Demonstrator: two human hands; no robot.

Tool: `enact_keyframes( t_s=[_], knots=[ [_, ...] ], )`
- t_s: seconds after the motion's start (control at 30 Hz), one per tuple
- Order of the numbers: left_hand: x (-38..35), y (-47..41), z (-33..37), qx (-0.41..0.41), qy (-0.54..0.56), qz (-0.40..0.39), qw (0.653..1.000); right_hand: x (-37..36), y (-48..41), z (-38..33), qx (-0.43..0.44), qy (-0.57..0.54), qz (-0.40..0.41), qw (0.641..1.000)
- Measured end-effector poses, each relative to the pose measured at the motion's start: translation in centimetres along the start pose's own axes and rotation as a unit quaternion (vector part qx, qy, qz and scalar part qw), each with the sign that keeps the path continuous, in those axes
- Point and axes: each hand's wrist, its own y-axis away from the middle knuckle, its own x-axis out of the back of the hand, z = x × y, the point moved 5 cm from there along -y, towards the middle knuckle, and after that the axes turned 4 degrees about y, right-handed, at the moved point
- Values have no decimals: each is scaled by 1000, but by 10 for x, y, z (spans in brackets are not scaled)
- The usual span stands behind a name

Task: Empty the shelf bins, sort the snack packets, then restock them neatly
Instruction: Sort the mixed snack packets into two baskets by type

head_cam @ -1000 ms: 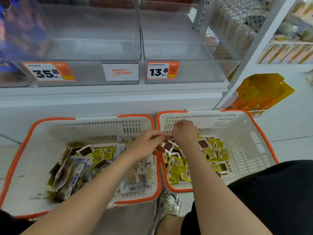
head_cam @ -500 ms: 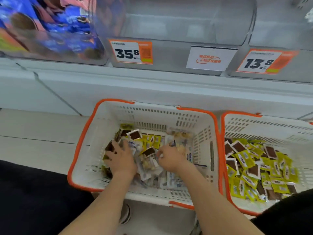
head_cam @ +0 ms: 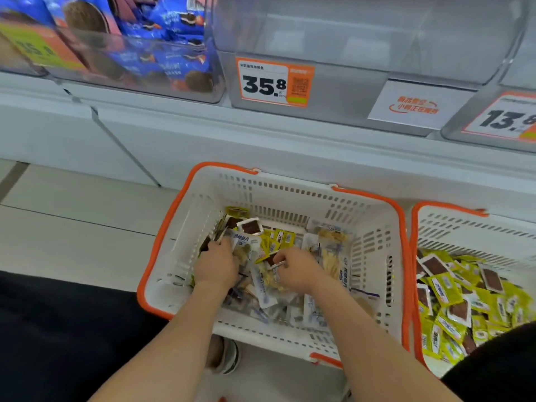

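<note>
Both forearms (head_cam: 174,343) are bare; black clothing (head_cam: 58,329) covers the legs; one grey and white sneaker (head_cam: 224,355) shows on a foot

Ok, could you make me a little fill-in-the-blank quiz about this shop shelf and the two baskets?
1. The left hand and right hand both dig among mixed packets in the ____-hand basket.
2. The sorted packets in the other basket are mostly ____.
3. The price tag on the empty clear bin reads ____.

Missing words: left; yellow; 35.8
</note>
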Motion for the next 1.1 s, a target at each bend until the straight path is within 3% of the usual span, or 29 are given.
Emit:
enact_keyframes(
  t_s=[0.23, 0.33, 0.4, 0.53, 0.67, 0.73, 0.93, 1.03, 1.1],
  knots=[
    [86, 5, 19, -30, 98, 43, 994, 21, 6, 1, -24, -126, 35, 991],
    [125, 4, 32, -51, 192, -19, 980, 42, 7, -4, -27, -234, 99, 967],
    [138, 8, 39, -52, 290, -56, 954, 57, 12, -6, -15, -277, 126, 952],
    [124, 25, 58, -45, 436, -130, 889, 54, 21, -5, -17, -427, 47, 903],
    [97, 35, 76, -62, 524, -184, 829, 57, 30, 13, -26, -391, 139, 909],
    [86, 37, 80, -59, 553, -194, 808, 61, 33, 25, -22, -401, 131, 906],
    [81, 30, 92, -40, 523, -79, 848, 68, 41, 56, -38, -427, 122, 895],
    [99, 29, 102, -93, 452, 29, 886, 70, 46, 71, -105, -328, 158, 925],
    [108, 32, 108, -121, 422, 74, 895, 80, 58, 69, -115, -278, 226, 927]
  ],
)
